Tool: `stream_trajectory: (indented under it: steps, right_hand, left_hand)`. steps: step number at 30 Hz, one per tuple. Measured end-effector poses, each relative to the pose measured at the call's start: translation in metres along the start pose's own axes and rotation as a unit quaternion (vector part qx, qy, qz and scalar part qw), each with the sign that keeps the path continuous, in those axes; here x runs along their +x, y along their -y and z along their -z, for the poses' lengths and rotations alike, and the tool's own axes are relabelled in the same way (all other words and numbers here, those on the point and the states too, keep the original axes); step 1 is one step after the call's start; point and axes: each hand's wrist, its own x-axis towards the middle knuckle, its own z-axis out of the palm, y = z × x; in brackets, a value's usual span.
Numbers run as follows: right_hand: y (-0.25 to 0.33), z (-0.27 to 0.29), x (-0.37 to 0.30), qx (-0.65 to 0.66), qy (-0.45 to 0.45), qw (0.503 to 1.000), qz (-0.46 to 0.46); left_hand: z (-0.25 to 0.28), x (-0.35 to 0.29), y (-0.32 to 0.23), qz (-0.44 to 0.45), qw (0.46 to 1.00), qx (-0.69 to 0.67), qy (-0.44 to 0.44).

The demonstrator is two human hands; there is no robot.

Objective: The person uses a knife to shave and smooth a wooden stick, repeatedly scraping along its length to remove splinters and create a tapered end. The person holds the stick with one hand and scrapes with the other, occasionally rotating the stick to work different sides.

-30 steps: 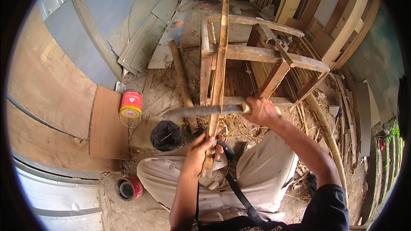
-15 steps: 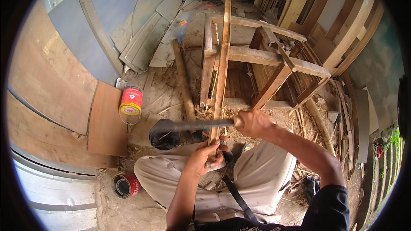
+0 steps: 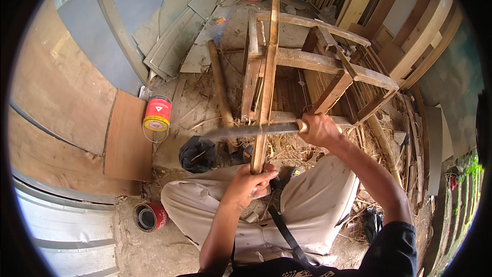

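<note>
My left hand (image 3: 248, 184) is wrapped round the near end of a long, narrow wooden strip (image 3: 269, 72), which slants up and away from my lap. The strip's far part passes in front of a wooden frame (image 3: 307, 61) with legs and crossbars; I cannot tell whether it touches. My right hand (image 3: 321, 131) grips the light wooden handle of a machete (image 3: 241, 132). Its long dark blade points left and lies across the strip, some way beyond my left hand. Motion smears the blade's tip.
Beyond my left knee are a black plastic bag (image 3: 198, 155) and a round pole (image 3: 219, 84). A red-and-yellow can (image 3: 157, 114) and an open red tin (image 3: 150, 217) stand at the left by plywood boards (image 3: 128, 138). Wood shavings (image 3: 292, 149) litter the floor; planks (image 3: 420, 36) lean at the right.
My right hand has moved right and slightly away from me, carrying the machete farther up the strip. My left fingers have closed more tightly round the strip's near end.
</note>
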Motion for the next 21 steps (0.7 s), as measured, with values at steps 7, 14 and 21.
stream_trajectory:
  steps: [7,14,21]
  right_hand:
    - [-0.014,-0.013,-0.005,-0.29,-0.193,0.931,0.111]
    - [-0.026,-0.026,-0.001,-0.262,-0.191,0.936,0.136]
    - [-0.026,-0.013,0.017,-0.185,-0.136,0.959,0.164]
  left_hand:
    - [-0.005,0.0,0.001,0.007,0.999,0.002,0.035]
    - [0.001,-0.008,0.005,0.006,1.0,-0.008,-0.009]
    - [0.006,-0.016,0.009,0.02,0.999,-0.032,-0.012]
